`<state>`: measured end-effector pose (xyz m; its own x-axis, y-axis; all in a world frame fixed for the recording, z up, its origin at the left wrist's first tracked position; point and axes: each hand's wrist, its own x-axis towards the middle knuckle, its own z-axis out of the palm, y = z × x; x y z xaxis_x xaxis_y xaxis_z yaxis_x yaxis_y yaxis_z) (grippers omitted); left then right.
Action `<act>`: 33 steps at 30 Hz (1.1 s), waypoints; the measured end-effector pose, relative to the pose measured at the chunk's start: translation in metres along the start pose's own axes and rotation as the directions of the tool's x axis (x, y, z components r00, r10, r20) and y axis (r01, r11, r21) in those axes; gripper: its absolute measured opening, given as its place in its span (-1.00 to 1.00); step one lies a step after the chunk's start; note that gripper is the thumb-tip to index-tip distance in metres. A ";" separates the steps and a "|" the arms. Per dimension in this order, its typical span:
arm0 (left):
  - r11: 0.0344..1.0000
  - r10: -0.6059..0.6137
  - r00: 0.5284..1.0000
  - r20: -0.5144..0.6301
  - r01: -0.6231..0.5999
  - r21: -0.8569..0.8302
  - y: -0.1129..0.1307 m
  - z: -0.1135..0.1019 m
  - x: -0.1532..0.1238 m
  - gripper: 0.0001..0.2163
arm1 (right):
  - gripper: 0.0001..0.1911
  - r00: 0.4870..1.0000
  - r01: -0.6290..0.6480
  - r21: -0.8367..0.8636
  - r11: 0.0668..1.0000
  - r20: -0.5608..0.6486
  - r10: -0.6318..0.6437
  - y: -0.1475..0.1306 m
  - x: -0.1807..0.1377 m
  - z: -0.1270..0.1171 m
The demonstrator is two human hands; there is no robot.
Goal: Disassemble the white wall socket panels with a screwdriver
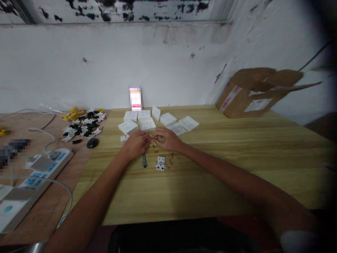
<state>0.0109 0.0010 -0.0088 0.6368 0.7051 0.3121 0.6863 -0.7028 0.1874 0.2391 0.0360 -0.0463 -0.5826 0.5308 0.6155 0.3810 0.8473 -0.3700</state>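
Note:
My left hand (pixel 137 143) and my right hand (pixel 168 138) meet over the wooden table, thumbs and fingers pinched together. Between the fingertips is a small, thin, shiny piece, too small to name. A tool with a green handle (pixel 144 160) sticks out below my left hand; whether that hand touches it cannot be seen. Nearer to me lie white socket inserts (pixel 160 164), with small brass-coloured metal pieces (pixel 171 158) to their right. Beside my left hand is another white socket part (pixel 123 138). Several white socket panels (pixel 147 124) are spread just beyond both hands.
A lit phone (pixel 135 99) leans against the wall. An open cardboard box (pixel 247 95) stands at the back right. On the left are a pile of black and white plastic parts (pixel 84 124), a black mouse (pixel 92 142), and a power strip (pixel 39 186) with cables.

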 end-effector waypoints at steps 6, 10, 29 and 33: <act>0.999 -0.022 1.000 -0.009 0.022 0.034 -0.005 0.001 0.000 -0.88 | -0.85 1.000 0.005 0.001 1.000 0.028 -0.005 -0.002 0.000 -0.002; 0.998 -0.039 0.999 -0.023 0.040 0.045 -0.006 0.002 0.000 -0.89 | -0.84 0.999 -0.009 -0.004 1.000 0.041 0.009 -0.004 0.001 -0.003; 0.999 -0.006 1.000 0.002 0.006 0.037 -0.008 0.006 0.000 -0.86 | -0.77 0.998 -0.028 -0.010 1.000 0.056 0.028 -0.006 0.001 -0.004; 1.000 -0.007 1.000 -0.002 0.007 0.028 -0.009 0.007 -0.001 -0.86 | -0.76 0.994 -0.053 -0.038 0.998 0.098 0.056 -0.007 0.000 -0.004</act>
<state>0.0067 0.0075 -0.0171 0.6317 0.7095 0.3125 0.7000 -0.6952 0.1635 0.2396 0.0303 -0.0405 -0.6279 0.5769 0.5224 0.4384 0.8168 -0.3751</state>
